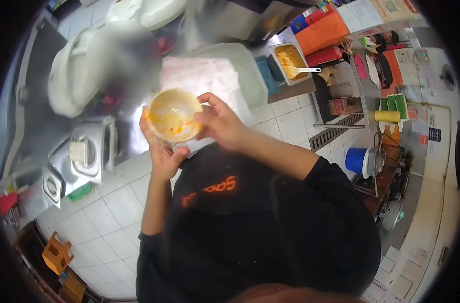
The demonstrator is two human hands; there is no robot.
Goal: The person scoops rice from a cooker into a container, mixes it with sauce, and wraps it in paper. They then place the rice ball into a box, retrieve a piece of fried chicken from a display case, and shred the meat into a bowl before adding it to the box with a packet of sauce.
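I hold a round plastic bowl (pixel 173 117) smeared inside with yellow-orange food, in front of my chest. My left hand (pixel 162 152) cups it from below and from the left side. My right hand (pixel 218 121) grips its right rim, thumb on the edge. The bowl hangs over the edge of a steel counter (pixel 134 136). Black sleeves and a black top with orange lettering fill the lower middle of the view.
On the counter lie a pale pink cloth (pixel 197 76), a steel tray of yellow food with a white spoon (pixel 290 61), white lidded appliances (pixel 71 81) and steel lidded containers (pixel 91 149). A blue bucket (pixel 356 160) stands on the white tiled floor at right, an orange stool (pixel 57 253) at lower left.
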